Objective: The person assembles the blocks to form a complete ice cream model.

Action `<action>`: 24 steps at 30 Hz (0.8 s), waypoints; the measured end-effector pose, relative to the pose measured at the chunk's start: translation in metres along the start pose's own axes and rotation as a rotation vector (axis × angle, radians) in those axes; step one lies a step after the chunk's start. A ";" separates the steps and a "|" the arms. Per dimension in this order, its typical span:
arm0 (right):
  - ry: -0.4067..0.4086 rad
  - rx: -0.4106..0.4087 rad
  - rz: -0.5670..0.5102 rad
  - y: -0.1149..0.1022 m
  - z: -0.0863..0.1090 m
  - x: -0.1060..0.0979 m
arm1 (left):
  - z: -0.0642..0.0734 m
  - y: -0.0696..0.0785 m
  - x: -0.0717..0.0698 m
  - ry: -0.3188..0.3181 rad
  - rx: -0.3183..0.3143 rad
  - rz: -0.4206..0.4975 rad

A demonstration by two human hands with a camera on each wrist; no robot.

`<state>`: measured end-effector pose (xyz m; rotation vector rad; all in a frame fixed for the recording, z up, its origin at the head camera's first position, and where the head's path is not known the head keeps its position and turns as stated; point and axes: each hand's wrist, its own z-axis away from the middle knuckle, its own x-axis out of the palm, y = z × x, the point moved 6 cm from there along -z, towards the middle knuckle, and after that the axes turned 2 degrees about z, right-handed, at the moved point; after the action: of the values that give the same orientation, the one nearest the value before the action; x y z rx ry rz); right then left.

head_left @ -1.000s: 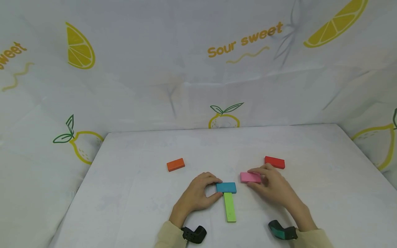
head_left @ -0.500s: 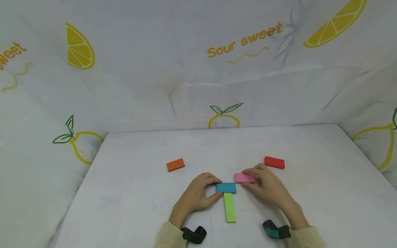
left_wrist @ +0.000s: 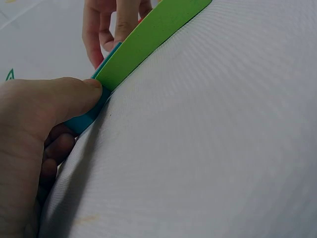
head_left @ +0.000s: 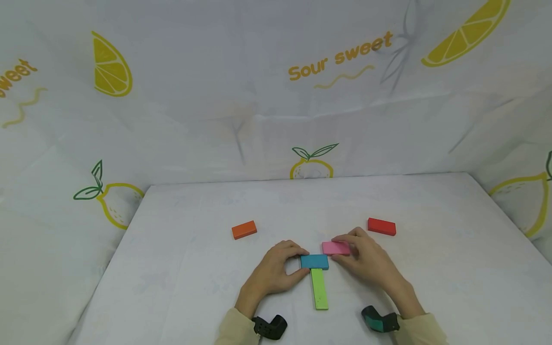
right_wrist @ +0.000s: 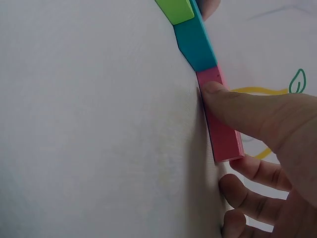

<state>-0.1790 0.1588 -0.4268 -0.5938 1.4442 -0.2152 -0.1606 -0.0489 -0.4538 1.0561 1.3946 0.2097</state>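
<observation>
My left hand (head_left: pixel 276 269) pinches the left end of a blue block (head_left: pixel 315 262) between thumb and fingers. A longer light green block (head_left: pixel 319 290) lies below the blue one, its far end against the middle of the blue block's near side, like a T. With thumb and fingers my right hand (head_left: pixel 371 261) holds a pink block (head_left: pixel 334 247) just behind the blue block's right end. In the right wrist view the thumb presses on the pink block (right_wrist: pixel 223 121), whose end is right at the blue block (right_wrist: pixel 198 42).
An orange block (head_left: pixel 244 230) lies at the back left of the white table (head_left: pixel 181 268). Behind my right hand lies a red block (head_left: pixel 381 226). A white cloth with lemon prints hangs around the back and sides.
My right hand has slid the pink block leftward along the table, up to the blue block's far right corner. The left hand, blue block and green block have stayed put.
</observation>
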 end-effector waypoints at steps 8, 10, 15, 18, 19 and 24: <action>-0.006 -0.022 -0.007 0.000 0.000 0.001 | 0.000 0.000 0.000 0.003 0.002 -0.003; 0.002 -0.033 -0.022 0.002 0.001 -0.001 | 0.000 0.000 0.000 0.004 0.003 -0.001; 0.020 -0.045 -0.061 0.010 0.003 -0.010 | 0.000 -0.001 0.001 0.008 0.007 0.004; 0.015 -0.046 -0.080 0.015 0.004 -0.013 | 0.000 -0.002 0.001 0.010 0.007 0.001; 0.013 -0.046 -0.084 0.016 0.004 -0.014 | 0.000 -0.002 0.001 0.010 0.006 0.001; 0.006 -0.047 -0.092 0.020 0.003 -0.014 | 0.000 -0.002 0.001 0.008 0.006 0.000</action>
<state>-0.1819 0.1827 -0.4249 -0.6995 1.4321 -0.2567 -0.1616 -0.0491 -0.4563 1.0611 1.4038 0.2099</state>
